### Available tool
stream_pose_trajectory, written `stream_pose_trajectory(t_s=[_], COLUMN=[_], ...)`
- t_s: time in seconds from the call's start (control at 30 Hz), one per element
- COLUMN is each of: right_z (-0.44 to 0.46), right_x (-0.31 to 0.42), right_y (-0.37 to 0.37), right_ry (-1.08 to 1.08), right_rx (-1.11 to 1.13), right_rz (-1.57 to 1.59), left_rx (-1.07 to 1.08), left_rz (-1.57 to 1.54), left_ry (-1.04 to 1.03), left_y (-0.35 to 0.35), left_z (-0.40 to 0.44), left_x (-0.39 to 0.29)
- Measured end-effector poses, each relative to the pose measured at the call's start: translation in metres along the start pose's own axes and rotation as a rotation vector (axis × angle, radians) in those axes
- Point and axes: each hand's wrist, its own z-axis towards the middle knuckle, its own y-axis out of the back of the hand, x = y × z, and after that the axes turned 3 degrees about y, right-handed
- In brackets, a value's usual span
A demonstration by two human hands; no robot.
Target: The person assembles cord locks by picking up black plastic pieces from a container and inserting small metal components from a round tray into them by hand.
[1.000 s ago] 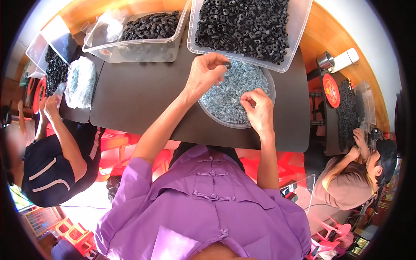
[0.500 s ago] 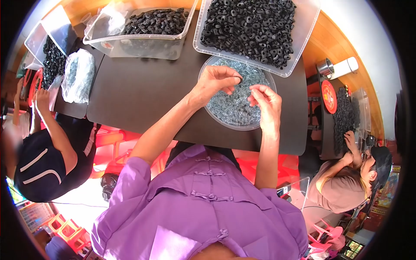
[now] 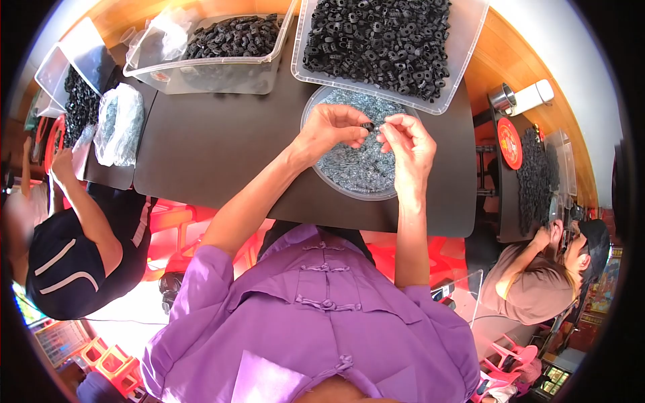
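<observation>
My left hand (image 3: 330, 129) is closed in a pinch on a small black plastic part (image 3: 369, 125). Close beside it, my right hand (image 3: 408, 140) has its thumb and fingertips pressed together; whatever they hold is too small to make out. Both hands are over a round clear tub (image 3: 366, 195) filled with tiny shiny silvery pieces (image 3: 356, 164). Behind the tub stands a large clear bin (image 3: 463, 67) heaped with black plastic parts with holes (image 3: 376, 47).
Another clear bin (image 3: 201, 77) with dark parts stands on the dark table (image 3: 215, 148). A plastic bag (image 3: 119, 124) lies farther left. One person (image 3: 74, 248) sits at the left, another (image 3: 537, 282) at the right, by a side table with a red plate (image 3: 510, 143).
My right hand has moved in to the left, and its fingertips are now close to the black part in my left hand. The person at the right has drawn their hands together.
</observation>
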Motion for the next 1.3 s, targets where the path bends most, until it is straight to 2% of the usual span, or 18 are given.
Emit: stream_pose_trajectory(t_s=[0.3,0.43,0.63,0.73,0.87,1.03,1.07,1.3], right_z=[0.003,0.003,-0.001,0.003,0.028,0.07,0.072,0.077], right_x=[-0.013,-0.014,0.001,0.006,0.008,-0.007,-0.009,-0.015], right_y=[-0.005,-0.007,-0.012,-0.011,-0.003,-0.001,-0.002,-0.003], right_ry=[0.25,0.309,0.538,0.571,0.518,0.572,0.499,0.588], right_rx=[-0.021,-0.022,0.079,0.107,-0.037,0.148,0.195,0.209], right_rz=[-0.294,-0.312,-0.637,-0.612,-0.732,-1.163,-1.196,-1.063], left_rx=[0.004,0.003,-0.021,-0.035,-0.04,-0.062,-0.064,-0.063], left_rz=[-0.026,-0.018,-0.052,-0.069,-0.073,-0.065,-0.067,-0.093], left_ry=[0.0,-0.003,-0.018,-0.023,-0.013,-0.017,-0.022,-0.03], left_y=[-0.003,-0.003,-0.002,-0.003,-0.001,0.0,0.001,0.0], left_z=[0.0,-0.001,0.0,-0.001,0.0,0.0,0.0,-0.001], left_x=[0.001,0.002,0.002,0.001,0.002,-0.001,-0.001,-0.002])
